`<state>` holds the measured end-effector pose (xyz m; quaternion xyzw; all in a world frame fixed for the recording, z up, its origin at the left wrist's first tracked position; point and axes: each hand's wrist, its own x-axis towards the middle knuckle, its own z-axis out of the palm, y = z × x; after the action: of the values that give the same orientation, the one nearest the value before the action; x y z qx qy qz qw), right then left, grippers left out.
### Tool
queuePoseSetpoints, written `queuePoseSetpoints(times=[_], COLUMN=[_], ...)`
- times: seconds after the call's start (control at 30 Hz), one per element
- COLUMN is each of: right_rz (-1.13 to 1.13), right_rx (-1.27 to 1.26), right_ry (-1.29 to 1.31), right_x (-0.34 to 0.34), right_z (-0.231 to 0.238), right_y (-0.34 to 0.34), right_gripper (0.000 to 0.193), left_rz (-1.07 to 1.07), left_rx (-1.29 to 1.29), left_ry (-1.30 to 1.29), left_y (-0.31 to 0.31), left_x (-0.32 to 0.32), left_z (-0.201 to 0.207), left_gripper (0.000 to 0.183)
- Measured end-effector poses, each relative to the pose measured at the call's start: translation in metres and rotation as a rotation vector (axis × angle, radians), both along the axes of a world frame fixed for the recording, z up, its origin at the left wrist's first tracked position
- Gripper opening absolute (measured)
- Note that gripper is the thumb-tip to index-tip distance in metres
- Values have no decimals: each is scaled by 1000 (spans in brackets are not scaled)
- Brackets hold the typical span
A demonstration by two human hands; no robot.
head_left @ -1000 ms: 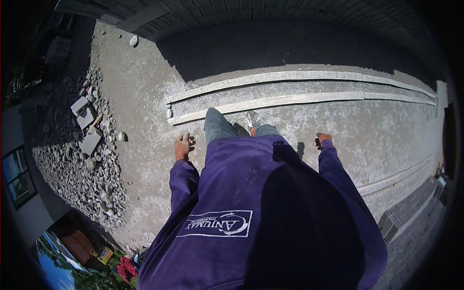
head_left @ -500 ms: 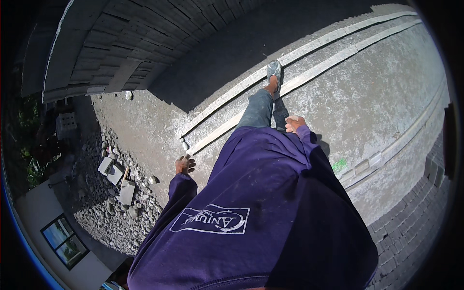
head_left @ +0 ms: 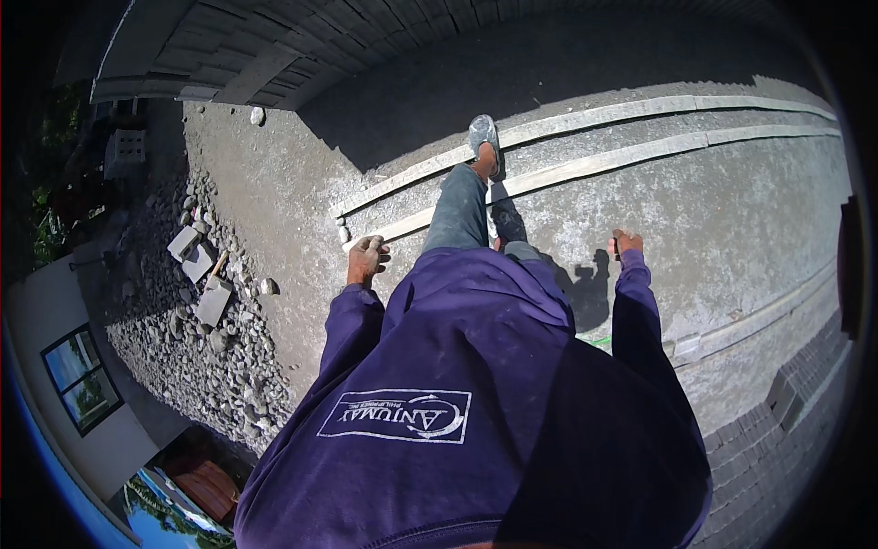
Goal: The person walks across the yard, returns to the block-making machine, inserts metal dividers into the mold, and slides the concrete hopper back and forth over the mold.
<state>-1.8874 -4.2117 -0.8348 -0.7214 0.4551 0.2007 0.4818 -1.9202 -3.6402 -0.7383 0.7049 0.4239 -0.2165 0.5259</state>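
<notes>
My left hand (head_left: 368, 262) hangs beside my body, its fingers loosely bent and apart, holding nothing I can see. It shows close to the near end of a long pale board (head_left: 558, 176); I cannot tell that they touch. A second long board (head_left: 594, 119) lies roughly parallel, farther off. My right hand (head_left: 627, 243) is out to the right over grey ground, its fingers curled in with nothing visible in them. One foot, in a grey shoe (head_left: 483, 134), is stretched forward at the farther board.
Left lies a gravel heap (head_left: 215, 343) with concrete blocks (head_left: 213, 302) and a small stick on it. Stacked grey pavers (head_left: 274, 50) rise at the far left, more pavers (head_left: 759, 457) at the lower right. A windowed wall (head_left: 55, 311) stands left.
My right hand has swung outward to the right, away from my body. My left hand has come slightly forward. The view has turned, and the boards now run flatter across it.
</notes>
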Motion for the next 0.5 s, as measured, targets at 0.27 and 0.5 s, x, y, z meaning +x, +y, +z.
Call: queuePoseSetpoints(times=[0.27, 0.5], right_rz=[200, 428], right_rx=[289, 143], right_ry=[170, 223], right_x=[-35, -42], right_z=[-18, -6], right_y=[102, 162], right_gripper=[35, 28], left_rz=[329, 456], left_rx=[64, -23], left_ry=[213, 285], left_y=[43, 75], left_x=[-145, -215], left_z=[-2, -16], left_gripper=[28, 29])
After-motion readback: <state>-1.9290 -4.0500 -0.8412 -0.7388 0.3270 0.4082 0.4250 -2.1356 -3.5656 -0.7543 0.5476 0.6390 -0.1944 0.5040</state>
